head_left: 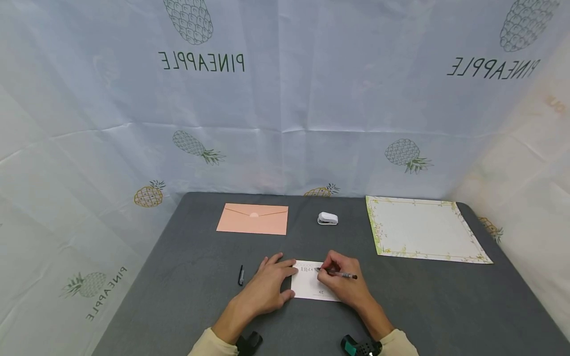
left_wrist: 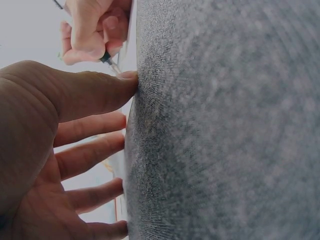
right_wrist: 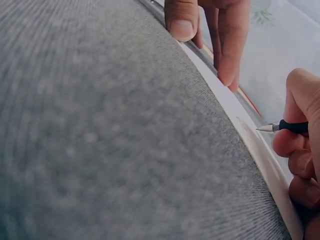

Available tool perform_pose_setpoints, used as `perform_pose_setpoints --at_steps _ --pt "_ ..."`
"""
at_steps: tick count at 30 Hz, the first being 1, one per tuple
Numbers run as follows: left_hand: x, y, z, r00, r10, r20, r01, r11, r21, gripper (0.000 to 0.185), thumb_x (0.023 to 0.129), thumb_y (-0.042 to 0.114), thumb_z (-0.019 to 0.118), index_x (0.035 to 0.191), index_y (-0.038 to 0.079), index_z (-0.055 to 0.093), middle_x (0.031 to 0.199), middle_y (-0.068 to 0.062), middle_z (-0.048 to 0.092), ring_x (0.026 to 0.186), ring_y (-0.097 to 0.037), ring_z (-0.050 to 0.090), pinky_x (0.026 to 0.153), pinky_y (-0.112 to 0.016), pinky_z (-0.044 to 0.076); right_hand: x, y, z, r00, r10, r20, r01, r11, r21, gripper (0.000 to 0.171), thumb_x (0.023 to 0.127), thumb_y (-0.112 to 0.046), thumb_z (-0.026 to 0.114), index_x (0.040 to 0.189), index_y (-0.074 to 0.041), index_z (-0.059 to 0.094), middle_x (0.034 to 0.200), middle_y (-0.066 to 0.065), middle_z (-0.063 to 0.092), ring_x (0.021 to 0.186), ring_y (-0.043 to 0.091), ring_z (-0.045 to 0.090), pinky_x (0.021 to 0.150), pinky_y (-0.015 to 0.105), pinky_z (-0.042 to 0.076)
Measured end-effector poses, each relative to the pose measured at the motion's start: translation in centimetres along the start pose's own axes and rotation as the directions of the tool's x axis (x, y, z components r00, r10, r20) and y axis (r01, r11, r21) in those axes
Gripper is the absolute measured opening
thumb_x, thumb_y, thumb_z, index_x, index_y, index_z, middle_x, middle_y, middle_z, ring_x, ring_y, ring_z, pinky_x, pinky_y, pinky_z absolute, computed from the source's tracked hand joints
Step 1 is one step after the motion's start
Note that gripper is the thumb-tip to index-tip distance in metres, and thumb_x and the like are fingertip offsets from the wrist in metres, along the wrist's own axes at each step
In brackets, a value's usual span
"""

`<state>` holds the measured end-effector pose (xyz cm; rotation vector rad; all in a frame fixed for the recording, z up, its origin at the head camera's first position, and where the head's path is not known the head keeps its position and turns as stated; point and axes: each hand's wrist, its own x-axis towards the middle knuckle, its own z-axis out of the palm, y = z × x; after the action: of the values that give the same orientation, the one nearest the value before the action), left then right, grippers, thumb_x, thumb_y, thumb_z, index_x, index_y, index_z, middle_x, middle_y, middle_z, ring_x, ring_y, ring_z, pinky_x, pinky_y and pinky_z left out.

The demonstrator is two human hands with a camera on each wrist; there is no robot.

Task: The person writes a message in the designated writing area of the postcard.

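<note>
Writing step in hand: right hand (head_left: 340, 282) pinches pen (head_left: 339, 273) between thumb and curled fingers, tip down on upper left part of card (head_left: 311, 289), beside a few lines of script already there. Left hand (head_left: 269, 284) flat, fingers straight and spread, fingertips (left_wrist: 127, 77) pressing card's left edge to hold it steady; grips nothing. Card near front edge of table (head_left: 445, 306), about mid-width, well apart from everything at the back. Right wrist view confirms: pen tip just at card surface, barrel pinched tight, other fingers tucked under. Left wrist view shows thumb and four fingers splayed against table and card edge, not curled. Judgement: writing only just begun, most of card blank below the script; next move probably calls for steady small strokes across the card, with left hand pinning it so it does not slide on the felt-like grey top. Count: one card, one pen in hand, one pen cap (head_left: 241, 275) lying just left of left hand, one pink envelope (head_left: 253, 218) flap-up toward back edge left of centre, one small white stapler-like gadget (head_left: 327, 218) right of envelope (exact type hard to tell), one floral-bordered sheet (head_left: 423, 230) at back right corner.
</note>
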<state>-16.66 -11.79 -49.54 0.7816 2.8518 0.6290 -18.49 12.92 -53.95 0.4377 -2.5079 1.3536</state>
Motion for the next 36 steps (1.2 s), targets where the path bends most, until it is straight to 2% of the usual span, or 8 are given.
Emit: perform_pose_setpoints --at_steps 14,23,36 --pt "0.04 0.02 0.06 1.000 0.000 0.000 0.000 1.000 0.003 0.049 0.091 0.023 0.090 0.136 0.009 0.077 0.155 -0.007 0.067 0.155 -0.041 0.049 0.124 -0.074 0.036 0.00 0.10 0.16 1.000 -0.026 -0.004 0.026 1.000 -0.011 0.035 0.076 0.000 0.078 0.074 -0.032 0.062 0.068 -0.021 0.060 0.060 0.000 0.050 0.055 0.021 0.040" --pt "0.03 -0.02 0.02 1.000 0.000 0.007 0.000 1.000 0.000 0.049 0.092 0.023 0.089 0.137 0.010 0.077 0.156 -0.007 0.066 0.156 -0.041 0.048 0.124 -0.074 0.035 0.02 0.13 0.06 0.999 -0.036 -0.020 0.036 0.999 -0.004 0.035 0.079 0.000 0.078 0.077 -0.032 0.063 0.070 -0.020 0.061 0.062 0.001 0.052 0.056 0.021 0.043" --pt "0.02 -0.07 -0.04 1.000 0.000 0.003 0.000 1.000 -0.006 0.048 0.092 0.022 0.089 0.137 0.009 0.077 0.156 -0.006 0.065 0.156 -0.041 0.048 0.125 -0.074 0.035 0.15 0.38 -0.01 0.997 -0.077 -0.013 0.077 0.997 0.003 0.037 0.075 0.002 0.078 0.074 -0.029 0.059 0.069 -0.020 0.058 0.060 0.000 0.048 0.055 0.020 0.038"
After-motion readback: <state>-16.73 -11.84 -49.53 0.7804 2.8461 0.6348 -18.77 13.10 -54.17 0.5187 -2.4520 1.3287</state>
